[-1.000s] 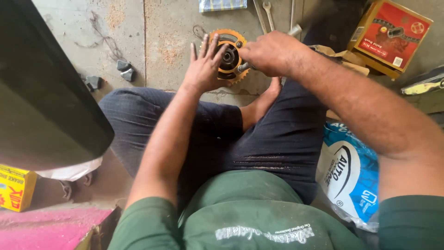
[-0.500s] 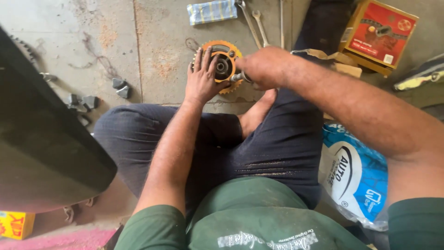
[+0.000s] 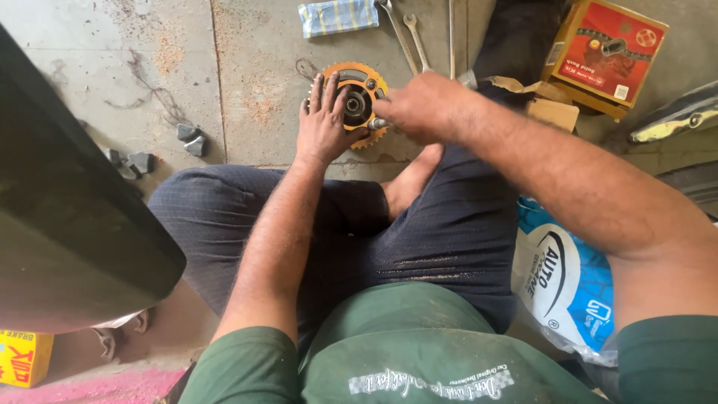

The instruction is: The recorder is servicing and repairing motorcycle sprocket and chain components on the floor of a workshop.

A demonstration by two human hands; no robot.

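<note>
Orange-gold metal sprocket (image 3: 364, 81), toothed round its edge and with a dark hub at its middle, lies flat on the grey concrete floor (image 3: 247, 67) just beyond the person's crossed legs. The left hand (image 3: 323, 123) rests on its left side, palm down and fingers spread apart, pinning it to the floor. The right hand (image 3: 422, 108) comes in from the right with fingers closed together around a small silvery tool (image 3: 378, 123), whose tip sits at the sprocket's lower right edge; what kind of tool it is cannot be told.

Just past the sprocket lie two steel spanners (image 3: 407, 34) side by side, and to their left a folded blue checked cloth (image 3: 338, 15). To the right stands a red and yellow cardboard box (image 3: 604, 54) with torn brown card beside it. Small dark grey pieces (image 3: 191, 138) lie on the floor well to the left. A blue and white plastic bag (image 3: 565, 280) sits beside the right thigh. A large dark curved panel (image 3: 67, 217) fills the left side of the view.
</note>
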